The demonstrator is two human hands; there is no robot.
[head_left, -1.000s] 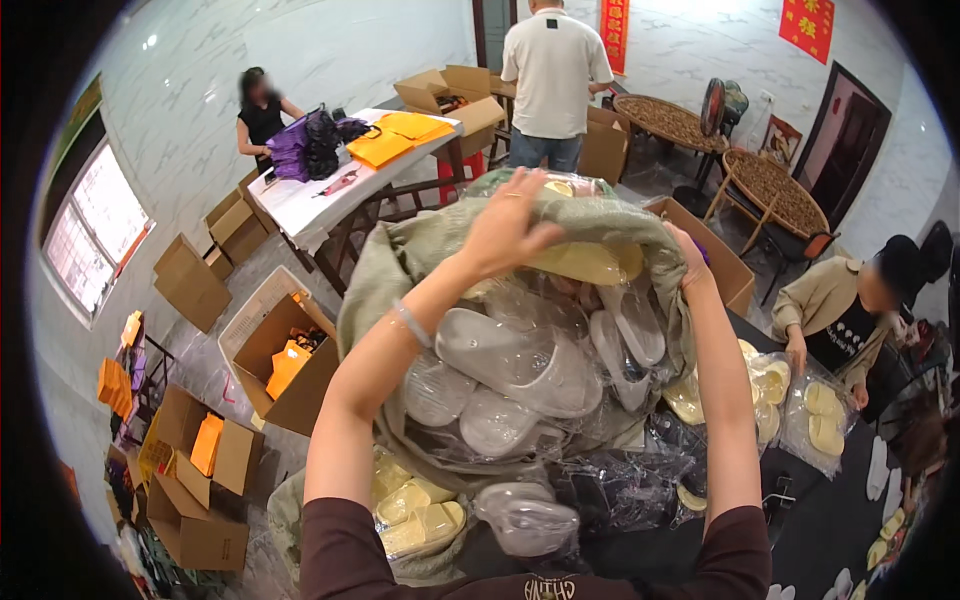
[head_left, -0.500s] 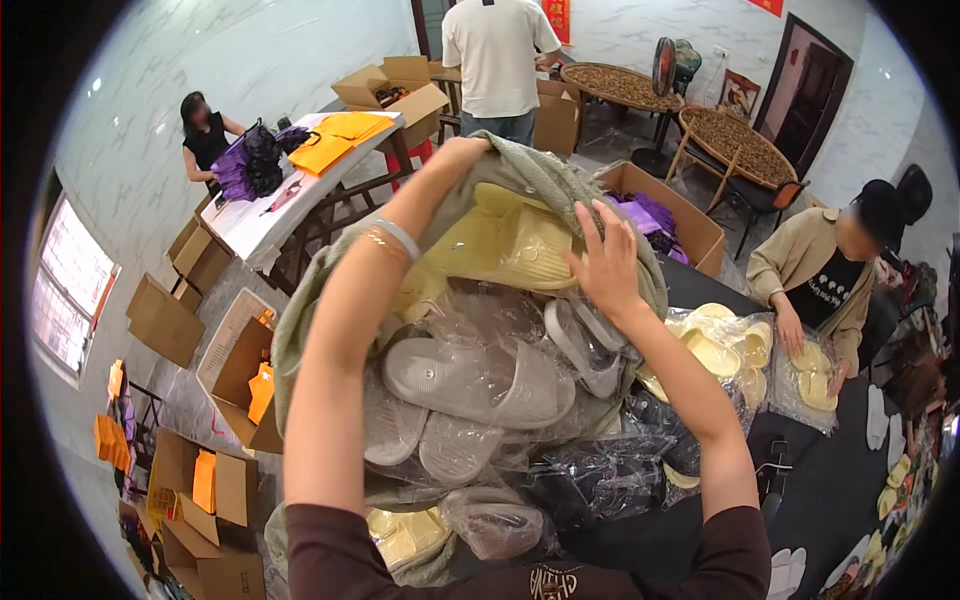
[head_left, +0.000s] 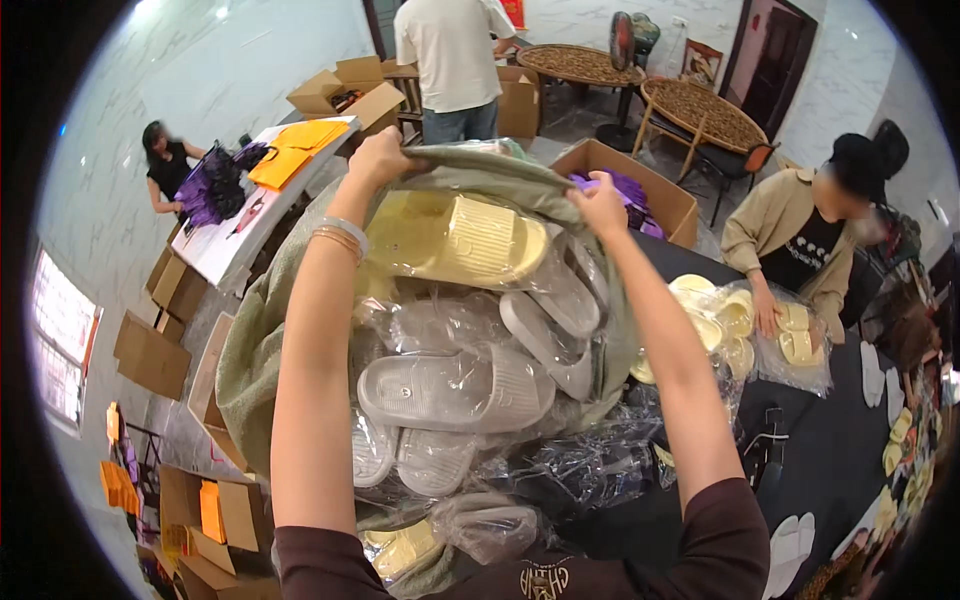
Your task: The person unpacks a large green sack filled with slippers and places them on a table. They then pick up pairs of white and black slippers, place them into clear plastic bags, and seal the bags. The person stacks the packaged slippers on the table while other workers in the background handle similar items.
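A large grey-green woven sack [head_left: 265,345] gapes in front of me. My left hand [head_left: 380,160] is closed on its far rim at the left. At the far right of the mouth, my right hand [head_left: 602,207] pinches the same rim, which stretches between both hands. Inside lie slippers in clear plastic: a yellow slipper [head_left: 485,240] on top at the back and a grey slipper [head_left: 455,390] nearer me. Several more grey ones lie around them. Below the sack's mouth are another wrapped grey bundle [head_left: 490,525] and a wrapped yellow slipper [head_left: 402,548].
On the right, a co-worker handles bagged yellow slippers [head_left: 798,335] on the black table [head_left: 700,545]. A carton [head_left: 640,175] with purple bags stands behind the sack. At the left are a white table [head_left: 225,245], another person and open cartons [head_left: 215,520]. A third person stands at the back.
My right hand, spread over the sack's edge before, has closed on the rim. The rim is drawn straighter, and the yellow slipper shows more fully. The whole view has shifted slightly.
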